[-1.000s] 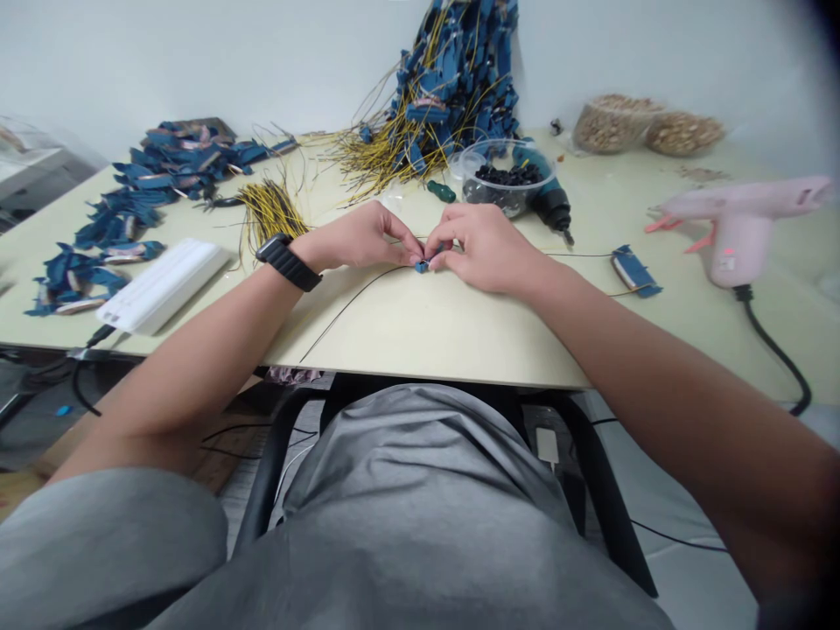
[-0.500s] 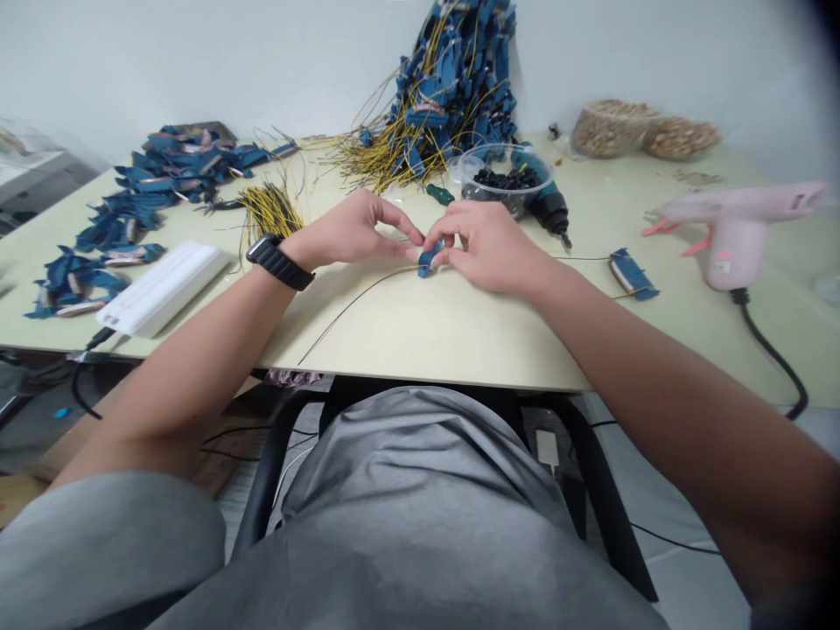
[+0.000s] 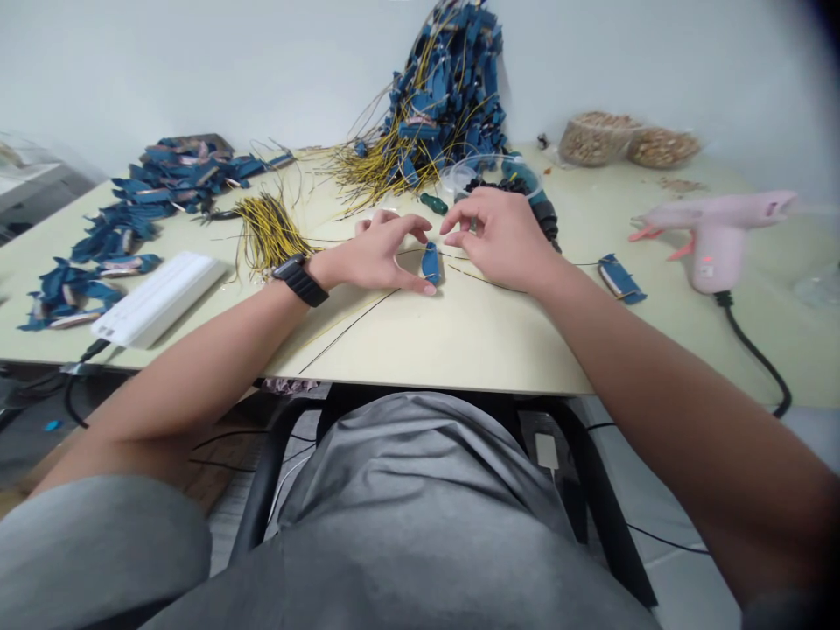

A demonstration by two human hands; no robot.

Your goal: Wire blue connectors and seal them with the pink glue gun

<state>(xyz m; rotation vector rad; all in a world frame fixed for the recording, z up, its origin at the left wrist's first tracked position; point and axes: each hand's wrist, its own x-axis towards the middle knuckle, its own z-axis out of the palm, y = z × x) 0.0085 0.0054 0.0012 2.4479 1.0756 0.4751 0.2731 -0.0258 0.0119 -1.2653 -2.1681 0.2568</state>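
A small blue wrapped piece (image 3: pixel 430 262) with thin wires lies on the table between my hands. My left hand (image 3: pixel 377 252), with a black watch on its wrist, curves around the piece's left side. Its fingers and thumb are spread, the thumb tip close to the piece's lower end; whether it touches is unclear. Just to the upper right, my right hand (image 3: pixel 495 229) hovers with index finger and thumb slightly apart and nothing visible between them. Dark and yellow wires run out from the piece to both sides.
A pink glue gun (image 3: pixel 718 232) stands at right, beside another blue wired piece (image 3: pixel 621 278). A white box (image 3: pixel 161 299), a yellow-black wire bundle (image 3: pixel 266 232) and blue pieces (image 3: pixel 124 206) occupy the left. Behind are a large blue pile (image 3: pixel 452 96), a teal drill (image 3: pixel 543 210) and bagged granules (image 3: pixel 597 140).
Both hands have let go of the blue piece, which now lies on the table. My left hand has opened wide around it, and my right hand has drawn up and to the right.
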